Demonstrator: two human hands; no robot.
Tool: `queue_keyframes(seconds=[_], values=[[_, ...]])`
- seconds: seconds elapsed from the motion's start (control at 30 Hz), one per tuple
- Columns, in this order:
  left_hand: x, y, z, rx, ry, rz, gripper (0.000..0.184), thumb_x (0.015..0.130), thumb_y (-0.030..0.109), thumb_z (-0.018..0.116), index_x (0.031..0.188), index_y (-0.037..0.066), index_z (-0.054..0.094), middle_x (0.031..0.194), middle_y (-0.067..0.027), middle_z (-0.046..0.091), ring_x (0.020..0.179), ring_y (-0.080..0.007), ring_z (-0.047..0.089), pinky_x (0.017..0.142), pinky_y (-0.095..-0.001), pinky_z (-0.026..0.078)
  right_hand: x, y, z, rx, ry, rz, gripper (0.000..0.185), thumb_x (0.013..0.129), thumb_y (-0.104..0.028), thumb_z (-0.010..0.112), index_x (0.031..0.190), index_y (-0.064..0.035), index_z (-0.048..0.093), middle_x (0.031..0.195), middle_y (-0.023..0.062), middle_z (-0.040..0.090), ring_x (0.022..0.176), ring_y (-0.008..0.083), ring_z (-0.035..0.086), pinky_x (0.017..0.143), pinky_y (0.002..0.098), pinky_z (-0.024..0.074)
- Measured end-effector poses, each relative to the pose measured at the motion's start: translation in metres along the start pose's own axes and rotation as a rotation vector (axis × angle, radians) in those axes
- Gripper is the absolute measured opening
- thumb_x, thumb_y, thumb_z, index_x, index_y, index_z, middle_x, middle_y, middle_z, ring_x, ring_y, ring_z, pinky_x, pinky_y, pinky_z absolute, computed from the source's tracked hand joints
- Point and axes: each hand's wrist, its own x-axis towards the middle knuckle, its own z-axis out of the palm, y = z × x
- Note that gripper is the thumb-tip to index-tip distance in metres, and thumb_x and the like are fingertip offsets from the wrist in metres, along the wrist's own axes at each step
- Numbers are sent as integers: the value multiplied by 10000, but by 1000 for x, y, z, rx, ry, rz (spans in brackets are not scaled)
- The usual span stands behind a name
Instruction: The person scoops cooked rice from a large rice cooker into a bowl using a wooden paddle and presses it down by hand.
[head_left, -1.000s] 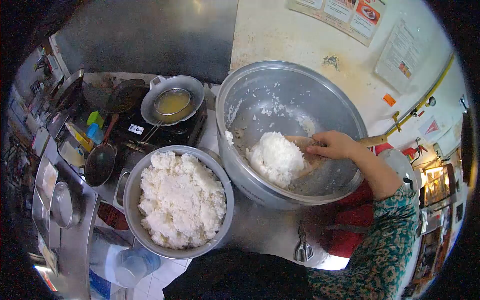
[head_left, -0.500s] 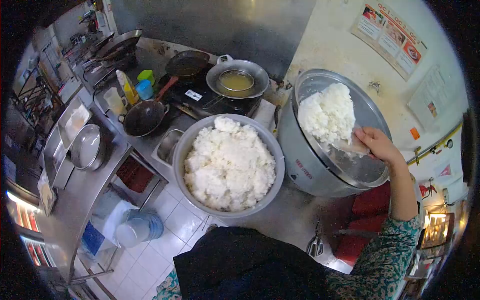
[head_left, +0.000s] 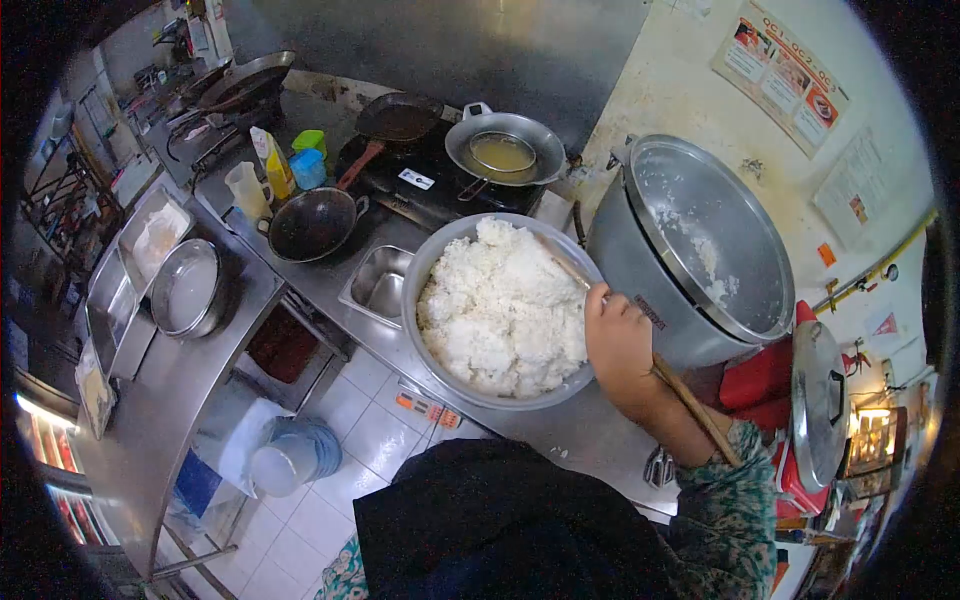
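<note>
My right hand (head_left: 620,335) is closed around the wooden handle of a paddle (head_left: 695,405), whose handle runs back along my forearm. The paddle's front end rests at the right side of the white cooked rice (head_left: 500,310), partly hidden by the rice and my fingers. That rice is heaped in a wide round grey metal basin (head_left: 412,290) on the counter. Just right of the basin stands a large grey metal pot (head_left: 650,250), with scattered rice grains and a small smear of rice inside it. My left hand is out of view.
A metal pan insert (head_left: 378,285) sits left of the basin. Behind are a dark wok (head_left: 310,225), a frying pan (head_left: 400,117) and a pan with a strainer (head_left: 505,150). A pot lid (head_left: 818,405) stands upright at right; metal tongs (head_left: 658,467) are near my forearm.
My right hand has moved left from the large pot to the basin with the paddle. The big lump of rice has left the pot and now lies on the heap in the basin.
</note>
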Motion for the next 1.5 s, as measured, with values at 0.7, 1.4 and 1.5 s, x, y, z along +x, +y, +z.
queue_keyframes(seconds=[0.7,1.4,1.5], values=[[-84,475,-104,-303,300,1605,217,843,-10,605,1060,1,606,1067,-148,580,975,-256,578,869,-342,471,-38,-4,7,1297,-357,278,773,832,-20,533,1518,-272,283,1049,335,584,931,479,616,878,501,487],[-108,635,25,284,156,1866,432,910,277,582,1294,90,522,1228,-163,495,1157,-369,444,966,-488,346,-31,-45,-35,1137,-452,-43,720,883,-43,469,1543,-173,213,941,245,531,653,369,653,579,440,569],[-88,618,32,373,153,1722,483,935,288,544,1351,60,457,1242,-197,471,1147,-388,432,987,-507,332,-29,-57,-28,1133,-466,-104,712,886,-76,486,1541,-179,227,937,238,520,628,368,646,547,441,564]])
